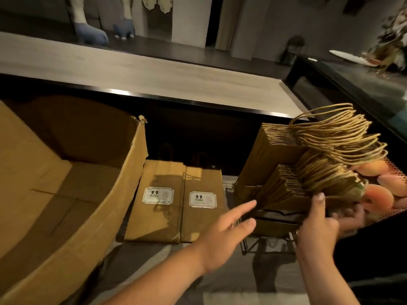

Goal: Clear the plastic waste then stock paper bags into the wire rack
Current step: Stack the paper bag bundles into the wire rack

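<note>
A black wire rack (pixel 267 219) stands at the right, packed with several brown paper bags (pixel 273 155) whose twisted handles (pixel 339 133) fan out to the upper right. My right hand (pixel 323 223) grips the front stack of bags at its right edge, thumb on top and fingers curled underneath. My left hand (pixel 224 234) hovers just left of the rack with fingers straight, holding nothing; the fingertips are close to the rack's left side. No plastic waste shows in view.
A large open cardboard box (pixel 92 194) fills the left. Two flat paper bags with 9.9 price labels (pixel 158 195) (pixel 202 199) lie between box and rack. Peaches (pixel 376 201) in a mesh tray sit right of the rack. A pale counter (pixel 154 75) runs behind.
</note>
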### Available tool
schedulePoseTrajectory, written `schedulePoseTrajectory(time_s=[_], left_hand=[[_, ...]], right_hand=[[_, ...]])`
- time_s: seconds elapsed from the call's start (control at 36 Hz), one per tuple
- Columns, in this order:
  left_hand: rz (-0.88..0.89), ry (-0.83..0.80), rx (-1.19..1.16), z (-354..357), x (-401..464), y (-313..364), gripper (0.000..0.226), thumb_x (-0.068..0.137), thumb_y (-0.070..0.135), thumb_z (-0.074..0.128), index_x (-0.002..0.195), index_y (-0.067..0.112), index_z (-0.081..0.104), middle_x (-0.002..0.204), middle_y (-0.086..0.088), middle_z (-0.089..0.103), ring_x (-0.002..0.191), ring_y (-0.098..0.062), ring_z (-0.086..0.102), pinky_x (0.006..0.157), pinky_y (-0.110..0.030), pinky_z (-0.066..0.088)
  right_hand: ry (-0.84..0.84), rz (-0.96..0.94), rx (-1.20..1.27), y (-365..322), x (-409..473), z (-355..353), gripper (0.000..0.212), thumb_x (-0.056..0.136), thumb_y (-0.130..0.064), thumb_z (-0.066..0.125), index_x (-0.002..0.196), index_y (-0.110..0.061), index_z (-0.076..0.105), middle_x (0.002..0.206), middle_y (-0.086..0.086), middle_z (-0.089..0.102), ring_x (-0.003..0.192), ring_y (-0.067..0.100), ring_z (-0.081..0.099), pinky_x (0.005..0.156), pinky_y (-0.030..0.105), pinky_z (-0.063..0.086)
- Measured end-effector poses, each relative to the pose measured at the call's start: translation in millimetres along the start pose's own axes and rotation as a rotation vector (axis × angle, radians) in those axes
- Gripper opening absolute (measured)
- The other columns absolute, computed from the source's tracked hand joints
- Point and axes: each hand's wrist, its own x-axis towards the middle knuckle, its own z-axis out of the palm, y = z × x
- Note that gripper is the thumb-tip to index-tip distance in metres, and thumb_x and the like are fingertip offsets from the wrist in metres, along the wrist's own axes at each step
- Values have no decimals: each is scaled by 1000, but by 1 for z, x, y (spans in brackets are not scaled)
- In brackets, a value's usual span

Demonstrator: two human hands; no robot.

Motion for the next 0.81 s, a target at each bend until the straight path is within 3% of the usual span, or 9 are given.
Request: schedulePoseTrajectory(time_s=[0.11, 0.19, 0.31, 0.39, 0.47, 0.53, 0.64, 0.75, 0.81], left_hand=[[0, 8, -15, 4, 3, -6, 43, 100, 38, 43, 142, 43, 35, 148, 19, 33, 134, 4, 27, 99, -10, 26], [-26, 35, -29, 4, 3, -15, 38, 100, 36, 44, 136, 46, 39, 143, 20, 37, 132, 3, 29, 104, -18, 26], [-68, 170, 0, -9, 3, -28, 36, 100, 32, 46, 134, 41, 43, 140, 14, 44, 127, 0, 38, 101, -18, 30], [-111, 335, 41, -30, 5, -43, 41, 99, 31, 48, 140, 32, 43, 144, 11, 43, 130, -5, 38, 107, -26, 32], [-154, 510, 79, -53, 8, -57, 39, 99, 30, 50, 137, 35, 45, 146, 7, 43, 133, -13, 38, 109, -34, 34], [-200, 602, 134, -67, 10, -64, 40, 99, 32, 50, 138, 36, 44, 147, 7, 39, 135, -18, 36, 107, -37, 32], [-221, 763, 304, -94, 18, -78, 45, 94, 23, 57, 137, 33, 45, 148, 6, 36, 134, -18, 36, 103, -35, 35], [-382, 836, 605, -117, 14, -88, 58, 90, 31, 59, 143, 34, 36, 156, 4, 19, 144, -24, 19, 114, -49, 28], [-424, 842, 669, -126, 9, -91, 64, 90, 35, 58, 147, 32, 30, 159, 3, 13, 145, -25, 18, 114, -52, 26]], right_hand=[[-52, -66, -192, 9, 13, -4, 61, 98, -24, 56, 149, -19, 25, 153, 15, 19, 135, 27, 39, 102, 31, 39], [-160, -118, -288, 20, 12, -12, 64, 97, -40, 52, 151, -22, 23, 157, 11, 13, 140, 28, 32, 113, 38, 32], [-137, -136, -238, 30, 0, -24, 59, 99, -24, 52, 150, -35, 23, 155, 12, 21, 134, 23, 40, 103, 33, 37], [-123, 24, -163, 28, -30, -28, 38, 101, -25, 47, 136, -34, 35, 142, 14, 36, 119, 24, 49, 95, 38, 44], [-357, 90, -164, 17, -64, -24, 12, 101, -16, 48, 111, -22, 48, 112, 0, 55, 98, 16, 56, 87, 35, 46], [-609, 107, -217, 16, -83, -13, 13, 98, -14, 53, 99, -26, 54, 102, -4, 59, 96, 13, 60, 84, 33, 51], [-1039, 176, -446, 34, -107, 24, 20, 97, -22, 57, 115, -30, 55, 113, -11, 59, 103, 4, 57, 76, 16, 47], [-1075, 342, -659, 78, -105, 65, 31, 97, -30, 58, 125, -25, 48, 119, -6, 53, 113, 19, 55, 92, 32, 47], [-1033, 225, -761, 103, -97, 80, 33, 88, -38, 64, 117, -24, 55, 118, -8, 60, 117, 22, 58, 97, 40, 50]])
